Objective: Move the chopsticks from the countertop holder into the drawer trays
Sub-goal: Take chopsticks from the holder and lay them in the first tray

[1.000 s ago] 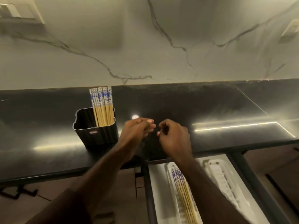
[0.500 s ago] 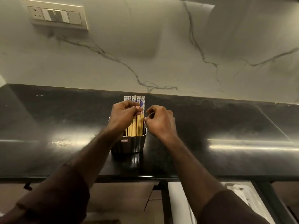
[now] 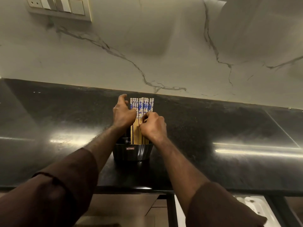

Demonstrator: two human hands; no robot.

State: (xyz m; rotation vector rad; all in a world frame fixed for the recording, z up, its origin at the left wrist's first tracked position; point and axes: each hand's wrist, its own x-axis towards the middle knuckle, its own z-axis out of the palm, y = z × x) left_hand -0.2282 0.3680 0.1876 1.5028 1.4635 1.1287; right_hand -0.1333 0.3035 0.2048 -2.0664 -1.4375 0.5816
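Observation:
Several wooden chopsticks (image 3: 142, 104) with blue-and-white patterned tops stand upright in a black holder (image 3: 132, 152) on the dark countertop (image 3: 213, 128). My left hand (image 3: 123, 114) rests against the left side of the bunch, thumb raised. My right hand (image 3: 153, 126) has its fingers pinched on chopsticks near the middle right of the bunch. A white drawer tray (image 3: 257, 208) shows at the bottom right, partly hidden by my right sleeve.
A marble-patterned wall (image 3: 164, 46) rises behind the counter, with a switch panel (image 3: 59, 7) at the top left. The open drawer sits below the counter's front edge at the right. Bright light reflections lie on the counter to both sides.
Both hands have moved from over the drawer to the holder. The view has tilted up, so the drawer and its chopsticks are mostly out of sight. The right fingers now pinch the bunch.

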